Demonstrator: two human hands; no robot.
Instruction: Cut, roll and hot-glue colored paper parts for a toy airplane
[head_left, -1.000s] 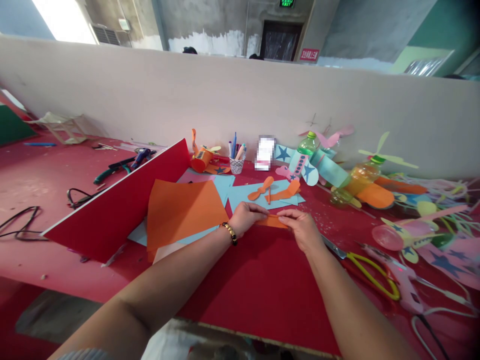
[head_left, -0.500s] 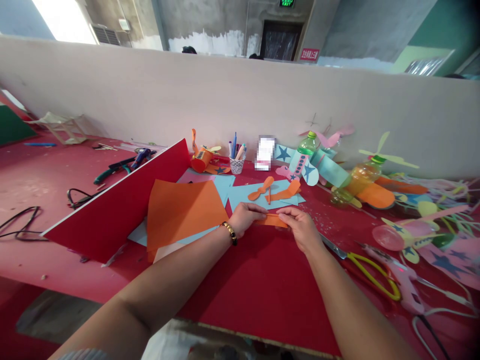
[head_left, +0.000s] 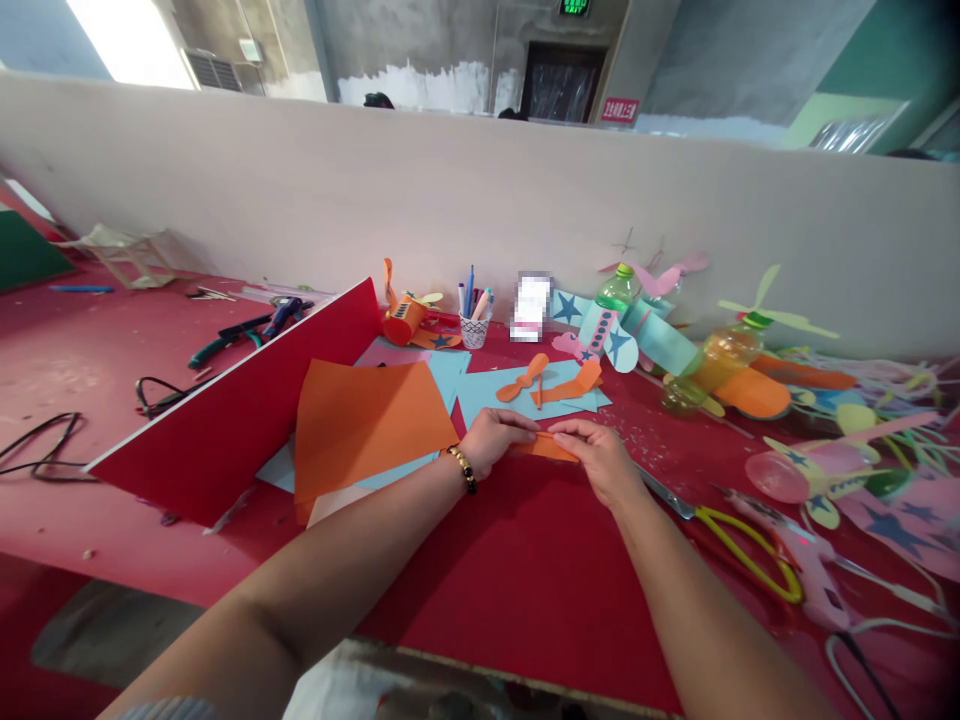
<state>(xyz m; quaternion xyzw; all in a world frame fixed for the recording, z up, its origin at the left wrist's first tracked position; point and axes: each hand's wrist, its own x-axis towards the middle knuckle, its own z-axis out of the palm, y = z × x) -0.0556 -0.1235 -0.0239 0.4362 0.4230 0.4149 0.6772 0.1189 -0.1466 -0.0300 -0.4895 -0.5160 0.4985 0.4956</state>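
Between my hands is a narrow strip of orange paper (head_left: 550,447), held just above the red board. My left hand (head_left: 495,440) pinches its left end, thumb and fingers pressed together. At the other end, my right hand (head_left: 596,455) grips the paper near its top edge. Just beyond lie an orange paper propeller (head_left: 523,379) and a curved orange cut-out (head_left: 574,383) on light blue paper (head_left: 480,390). A large orange sheet (head_left: 375,425) rests left of my left hand, over more blue paper.
Scissors with yellow handles (head_left: 750,550) and a pink glue gun (head_left: 817,570) lie to the right. Bottle planes (head_left: 731,355) stand along the wall. A pen cup (head_left: 474,330) and a phone (head_left: 531,307) are at the back. A red panel (head_left: 247,410) rises at left.
My fingers have drawn slightly closer together along the orange strip, the right hand shifting a little to the left. Everything else looks the same.
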